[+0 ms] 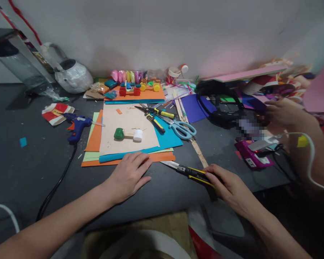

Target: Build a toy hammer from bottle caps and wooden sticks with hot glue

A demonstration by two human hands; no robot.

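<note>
My right hand (228, 185) grips the yellow and black handle of a utility knife (189, 171) at the table's front, its blade out and pointing left. Flat on the table, my left hand (129, 176) has its fingers stretched over the front edge of stacked coloured paper (135, 159). On the beige sheet (110, 117) lies a small stick piece with a green block (118, 133) and a white block (138, 135) at its ends. Behind it are yellow-handled pliers (155, 123) and blue-handled scissors (183, 129). A thin wooden strip (198, 153) runs close to the knife.
A blue glue gun (79, 126) with a black cord lies at left, near a silver kettle (71, 75). Small toy cars (129, 89) stand at the back. At right, another person's hand (291, 115) is above a purple device (251, 154) and a black headset (218, 102).
</note>
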